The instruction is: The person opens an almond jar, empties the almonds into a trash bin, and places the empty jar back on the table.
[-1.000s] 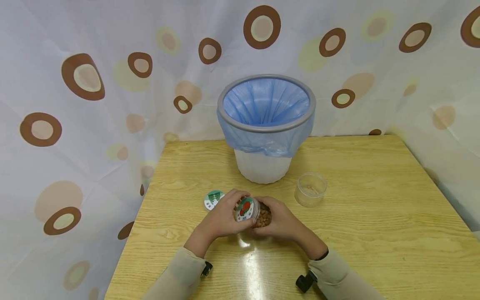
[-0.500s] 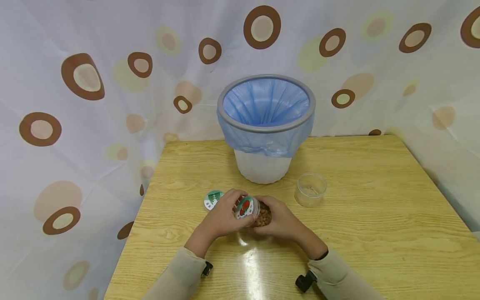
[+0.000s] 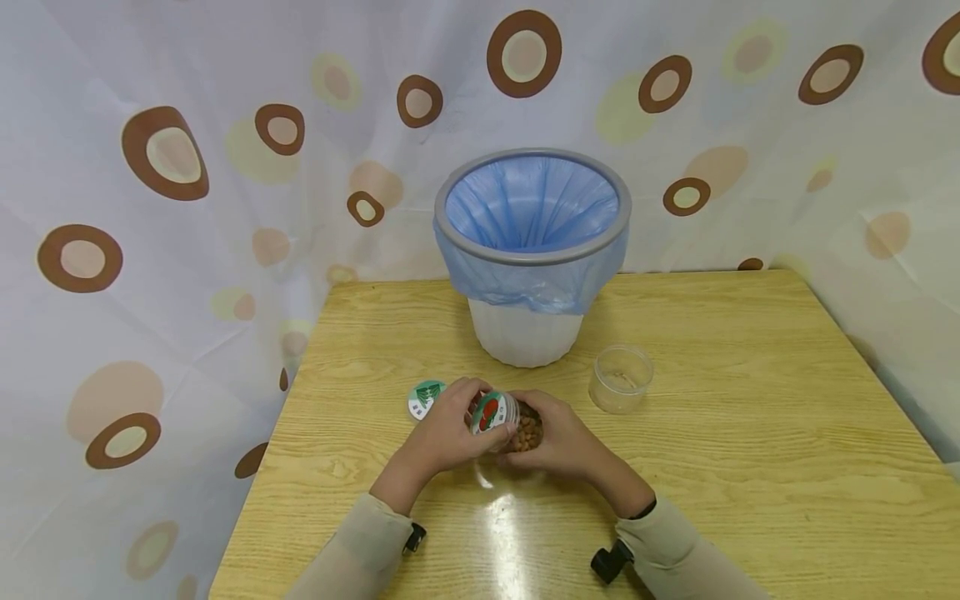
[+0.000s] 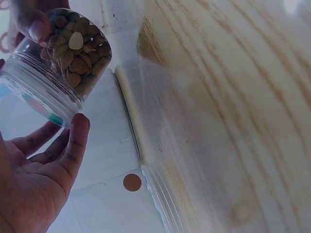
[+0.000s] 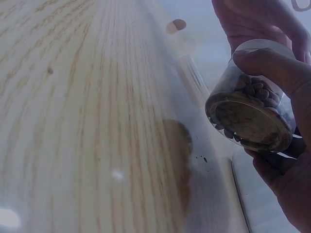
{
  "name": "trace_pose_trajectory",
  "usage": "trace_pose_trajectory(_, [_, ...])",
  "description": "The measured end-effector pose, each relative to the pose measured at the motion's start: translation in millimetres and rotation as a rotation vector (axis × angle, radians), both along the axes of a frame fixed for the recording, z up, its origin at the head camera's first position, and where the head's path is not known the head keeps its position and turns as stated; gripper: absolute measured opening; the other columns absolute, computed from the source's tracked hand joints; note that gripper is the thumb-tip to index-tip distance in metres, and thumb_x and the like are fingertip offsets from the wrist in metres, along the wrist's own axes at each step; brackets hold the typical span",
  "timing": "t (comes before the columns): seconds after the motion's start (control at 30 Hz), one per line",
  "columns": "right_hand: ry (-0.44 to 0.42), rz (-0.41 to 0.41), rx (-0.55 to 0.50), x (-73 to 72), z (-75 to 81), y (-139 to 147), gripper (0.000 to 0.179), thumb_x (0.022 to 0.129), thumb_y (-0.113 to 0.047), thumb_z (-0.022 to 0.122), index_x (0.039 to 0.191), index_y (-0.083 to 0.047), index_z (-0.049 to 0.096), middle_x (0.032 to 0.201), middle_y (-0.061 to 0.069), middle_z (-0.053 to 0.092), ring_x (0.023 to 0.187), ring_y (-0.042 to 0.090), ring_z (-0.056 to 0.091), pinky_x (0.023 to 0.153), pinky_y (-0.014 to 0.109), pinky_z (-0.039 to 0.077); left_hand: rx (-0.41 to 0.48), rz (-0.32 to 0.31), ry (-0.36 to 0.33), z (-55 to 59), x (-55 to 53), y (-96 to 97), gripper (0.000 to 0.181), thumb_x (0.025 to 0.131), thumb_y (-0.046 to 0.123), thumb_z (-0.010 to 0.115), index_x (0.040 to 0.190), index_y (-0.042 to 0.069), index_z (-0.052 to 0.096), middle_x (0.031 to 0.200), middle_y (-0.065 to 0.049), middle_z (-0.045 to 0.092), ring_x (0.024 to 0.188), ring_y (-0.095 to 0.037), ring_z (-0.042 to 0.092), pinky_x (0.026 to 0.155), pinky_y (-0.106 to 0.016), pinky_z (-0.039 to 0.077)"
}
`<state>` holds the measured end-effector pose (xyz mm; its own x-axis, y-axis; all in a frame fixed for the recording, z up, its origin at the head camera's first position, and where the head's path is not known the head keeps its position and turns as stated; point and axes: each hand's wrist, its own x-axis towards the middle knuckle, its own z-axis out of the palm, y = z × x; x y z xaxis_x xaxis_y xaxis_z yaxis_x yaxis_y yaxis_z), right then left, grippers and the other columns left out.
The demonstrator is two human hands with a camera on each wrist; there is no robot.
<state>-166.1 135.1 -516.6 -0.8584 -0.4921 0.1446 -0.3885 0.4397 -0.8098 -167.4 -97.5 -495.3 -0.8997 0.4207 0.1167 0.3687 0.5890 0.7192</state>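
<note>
A clear plastic jar of brown nuts that look like almonds (image 4: 73, 56) is held tilted on its side, above the wooden table. My left hand (image 3: 447, 433) grips its lid (image 3: 489, 412), which carries a red tomato picture on a green and white label. Around the jar's body curls my right hand (image 3: 564, 437), near the base (image 5: 250, 124). The lid sits on the jar's mouth. Left of the hands, a second round lid (image 3: 426, 397) with a green vegetable picture lies on the table, partly covered by my left hand.
A white bin with a grey rim and a blue liner (image 3: 525, 287) stands at the back of the table (image 3: 750, 433). Right of the hands is a lidless clear jar (image 3: 617, 397) with a few small bits at its bottom. A patterned sheet (image 3: 225, 233) hangs behind.
The lid's picture has turned slightly, and my left fingers and thumb have shifted a little on it. My right hand stays almost still around the jar.
</note>
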Motion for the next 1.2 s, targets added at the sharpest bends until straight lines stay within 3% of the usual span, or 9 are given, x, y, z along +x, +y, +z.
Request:
trace_pose_trajectory(0.4, [0.008, -0.016, 0.016, -0.3, 0.0, 0.1, 0.084, 0.075, -0.042, 0.098, 0.146, -0.015, 0.061, 0.136, 0.002, 0.068, 0.120, 0.021, 0.068, 0.097, 0.040, 0.060, -0.002, 0.039, -0.006, -2.2, -1.7, 0.4, 0.055, 0.094, 0.064, 0.071, 0.120, 0.017, 0.065, 0.103, 0.005, 0.063, 0.086, -0.012, 0.058, 0.072, -0.028, 0.053])
trace_pose_trajectory(0.77, [0.033, -0.028, 0.020, -0.4, -1.5, 1.3, 0.085, 0.072, -0.036, 0.101, 0.144, -0.013, 0.063, 0.138, 0.003, 0.068, 0.125, 0.022, 0.067, 0.102, 0.045, 0.058, 0.001, 0.042, 0.012, -1.1, -2.5, -1.1, 0.053, 0.093, 0.062, 0.074, 0.117, 0.016, 0.065, 0.102, 0.001, 0.064, 0.084, -0.013, 0.058, 0.070, -0.028, 0.053])
trace_pose_trajectory(1.2, [0.021, -0.048, 0.023, -0.4, 0.1, 3.5, 0.084, 0.072, -0.037, 0.101, 0.143, -0.014, 0.063, 0.138, 0.004, 0.068, 0.121, 0.021, 0.068, 0.098, 0.042, 0.059, -0.012, 0.059, -0.004, 1.7, -3.3, -5.4, 0.059, 0.093, 0.062, 0.073, 0.127, 0.016, 0.063, 0.115, -0.005, 0.066, 0.087, -0.012, 0.058, 0.070, -0.028, 0.054])
